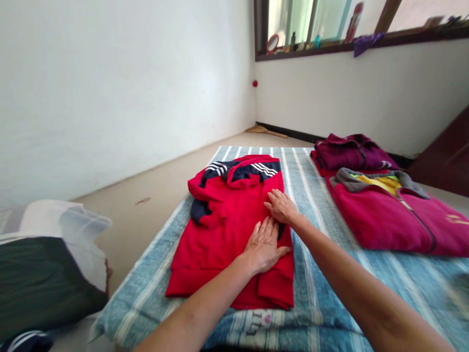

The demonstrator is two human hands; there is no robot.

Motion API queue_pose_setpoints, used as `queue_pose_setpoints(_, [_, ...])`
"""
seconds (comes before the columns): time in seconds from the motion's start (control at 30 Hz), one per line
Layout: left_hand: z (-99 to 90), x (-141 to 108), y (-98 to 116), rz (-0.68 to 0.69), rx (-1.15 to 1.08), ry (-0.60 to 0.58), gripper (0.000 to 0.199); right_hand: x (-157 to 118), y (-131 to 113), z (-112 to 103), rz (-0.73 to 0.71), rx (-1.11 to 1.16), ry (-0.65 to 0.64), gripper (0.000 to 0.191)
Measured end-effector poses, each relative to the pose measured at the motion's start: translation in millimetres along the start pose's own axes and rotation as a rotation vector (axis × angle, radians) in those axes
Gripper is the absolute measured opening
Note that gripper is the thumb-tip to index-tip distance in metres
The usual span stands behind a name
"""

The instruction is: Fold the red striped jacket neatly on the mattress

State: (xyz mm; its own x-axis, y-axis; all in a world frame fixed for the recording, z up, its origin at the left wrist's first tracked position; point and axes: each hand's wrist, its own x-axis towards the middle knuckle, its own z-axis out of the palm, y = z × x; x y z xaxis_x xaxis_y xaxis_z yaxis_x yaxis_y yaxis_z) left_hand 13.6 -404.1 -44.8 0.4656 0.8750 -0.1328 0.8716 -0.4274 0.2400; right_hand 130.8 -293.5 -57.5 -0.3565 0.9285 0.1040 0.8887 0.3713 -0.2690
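Note:
A red jacket [234, 244] with navy shoulder panels and white stripes lies partly folded in front of me, one sleeve turned in across its back. My left hand [264, 247] rests flat on the lower right part of the jacket, fingers stretched out. Just beyond it, my right hand [281, 206] lies on the jacket's right edge with its fingers extended. Neither hand grips the cloth. A small dark patch of fabric shows beside the left hand. The jacket's underside is hidden.
A striped blue bedspread [154, 274] lies under the jacket. To the right are a folded magenta jacket [388, 215] and a folded purple jacket [351, 151]. Dark green clothing [44, 278] and a whitish plastic bag [78, 230] are at the left. A white wall [128, 88] rises behind.

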Motion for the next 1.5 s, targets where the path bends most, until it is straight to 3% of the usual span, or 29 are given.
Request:
queue_pose_setpoints(0.4, [4.6, 0, 3, 0.019, -0.001, 0.061, 0.08, -6, -6, 8, 0.01, 0.055, 0.01, 0.042])
queue_pose_setpoints(0.73, [3.7, -1, 5, -0.001, -0.042, 0.081, 0.077, -26, -16, 1, -0.043, 0.145, 0.19, 0.031])
queue_pose_setpoints(0.83, [4.3, -1, 4, 0.01, -0.024, 0.08, 0.069, -53, -24, -6, -0.084, 0.179, 0.26, 0.028])
queue_pose_setpoints(0.9, [5.2, -1, 2, 0.015, -0.009, 0.061, 0.062, -85, -29, -10, -0.118, 0.212, 0.314, 0.025])
queue_pose_setpoints(1.0, [5.0, -3, 0, 0.023, -0.002, 0.028, 0.059, -142, -38, -15, -0.271, 0.376, 0.504, 0.024])
queue_pose_setpoints(1.17, [2.5, -2, 1, 0.021, -0.01, 0.11, 0.067, -216, -48, -10, -0.332, 0.306, 0.417, 0.019])
queue_pose_setpoints(1.33, [-0.3, -6, 3, 0.048, -0.033, 0.254, 0.057, -238, -54, 8, -0.231, 0.233, 0.46, 0.012])
queue_pose_setpoints(1.5, [-14.7, -43, 1, 0.225, -0.122, 0.372, 0.045, -240, -57, 15, -0.147, 0.223, 0.481, 0.014])
